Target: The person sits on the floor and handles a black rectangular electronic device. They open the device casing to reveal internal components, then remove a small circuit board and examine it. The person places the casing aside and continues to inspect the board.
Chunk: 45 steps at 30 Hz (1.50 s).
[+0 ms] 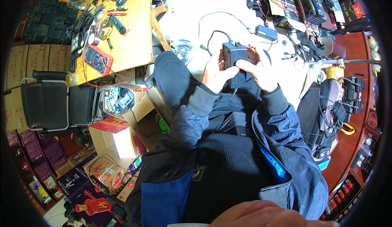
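Observation:
In front of my lap I hold a black box-shaped power adapter (236, 54), with a cord leaving each end. My left hand (215, 72) is closed round its left side, thumb laid across the lower part. On the other side, my right hand (258, 68) grips the edge, its thumb pressing on the top face. The fingers beneath the adapter are partly hidden. A black cord (213, 34) curves from the adapter's far end over the white surface. Farther right on that surface lies a second black adapter (266, 32).
To the left, a wooden table (136, 27) bears a red multimeter (98, 59) and scattered tools. A black chair (45, 100) stands below it, near an open cardboard box (105, 145). Batteries (286, 6) and loose cables fill the far right, beside a reddish-brown cabinet (352, 51).

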Motion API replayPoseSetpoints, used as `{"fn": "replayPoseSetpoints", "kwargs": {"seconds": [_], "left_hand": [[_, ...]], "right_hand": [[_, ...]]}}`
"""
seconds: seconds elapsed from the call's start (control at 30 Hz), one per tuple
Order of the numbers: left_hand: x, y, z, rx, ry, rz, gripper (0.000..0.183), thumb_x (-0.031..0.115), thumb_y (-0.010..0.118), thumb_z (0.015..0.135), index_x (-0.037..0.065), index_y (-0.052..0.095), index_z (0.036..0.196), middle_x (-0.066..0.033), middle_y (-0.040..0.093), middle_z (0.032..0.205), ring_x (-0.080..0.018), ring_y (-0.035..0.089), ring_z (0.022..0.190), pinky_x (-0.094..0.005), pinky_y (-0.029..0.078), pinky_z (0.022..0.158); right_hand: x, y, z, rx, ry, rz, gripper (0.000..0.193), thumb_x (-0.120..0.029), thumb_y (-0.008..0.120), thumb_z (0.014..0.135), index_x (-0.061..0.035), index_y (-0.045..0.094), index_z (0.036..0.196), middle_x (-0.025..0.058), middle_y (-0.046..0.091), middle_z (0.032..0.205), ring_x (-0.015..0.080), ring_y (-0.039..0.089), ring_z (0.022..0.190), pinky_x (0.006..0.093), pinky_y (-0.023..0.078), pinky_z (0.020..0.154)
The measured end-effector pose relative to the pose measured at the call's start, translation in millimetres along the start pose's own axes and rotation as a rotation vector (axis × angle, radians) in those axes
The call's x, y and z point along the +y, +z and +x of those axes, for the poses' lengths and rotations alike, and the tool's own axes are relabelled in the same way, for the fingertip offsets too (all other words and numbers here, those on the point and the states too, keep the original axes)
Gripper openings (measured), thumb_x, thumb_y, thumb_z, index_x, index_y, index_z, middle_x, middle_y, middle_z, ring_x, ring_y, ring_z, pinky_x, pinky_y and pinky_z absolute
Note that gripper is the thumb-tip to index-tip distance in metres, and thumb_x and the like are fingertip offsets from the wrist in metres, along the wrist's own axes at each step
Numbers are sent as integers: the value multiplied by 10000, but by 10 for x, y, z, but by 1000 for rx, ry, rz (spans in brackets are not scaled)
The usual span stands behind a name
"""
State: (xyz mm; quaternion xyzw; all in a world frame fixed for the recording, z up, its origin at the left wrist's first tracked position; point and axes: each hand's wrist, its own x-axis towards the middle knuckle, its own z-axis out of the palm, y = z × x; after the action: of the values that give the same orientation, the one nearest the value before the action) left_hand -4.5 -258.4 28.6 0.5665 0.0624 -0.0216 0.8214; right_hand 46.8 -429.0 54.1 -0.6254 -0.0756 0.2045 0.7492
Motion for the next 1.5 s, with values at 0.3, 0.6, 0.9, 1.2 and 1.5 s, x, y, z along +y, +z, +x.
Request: {"fn": "replayPoseSetpoints", "kwargs": {"seconds": [0.3,0.6,0.9,1.2,1.5], "left_hand": [[-57,27,-38,72,-98,-332,457,153,672,951,-8,542,1358,-80,637,1197,-160,627,1062,-285,526,945],[-94,-38,-2,85,-15,-179,378,166,644,961,-7,568,1288,-65,646,1099,-125,613,969,-272,514,850],[-487,-2,84,163,163,-262,294,277,559,1045,55,576,1236,-18,602,1122,-104,562,1060,-282,456,958],[-1246,-382,322,362,-78,-405,404,374,480,1066,36,603,1250,-75,634,1195,-177,579,1127,-328,460,985],[-1566,-497,272,426,-208,-133,720,621,334,1062,15,593,1351,-147,642,1305,-245,585,1217,-339,442,1030]], "right_hand": [[107,50,-36,-90,-15,101,609,-107,754,899,-2,488,1437,121,531,1419,222,474,1360,355,354,1150],[-15,194,16,-159,-12,13,801,-106,774,882,20,343,1546,167,534,1401,241,529,1286,358,412,1107],[207,390,74,88,-128,-267,653,-434,681,963,94,513,1308,209,642,1144,238,609,1055,337,478,954],[896,445,343,223,-55,-629,736,-511,661,945,153,539,1236,314,593,1177,399,585,1124,418,452,1002],[1370,515,463,250,71,-793,701,-549,583,974,150,604,1028,353,609,1071,462,573,1026,477,449,921]]}}
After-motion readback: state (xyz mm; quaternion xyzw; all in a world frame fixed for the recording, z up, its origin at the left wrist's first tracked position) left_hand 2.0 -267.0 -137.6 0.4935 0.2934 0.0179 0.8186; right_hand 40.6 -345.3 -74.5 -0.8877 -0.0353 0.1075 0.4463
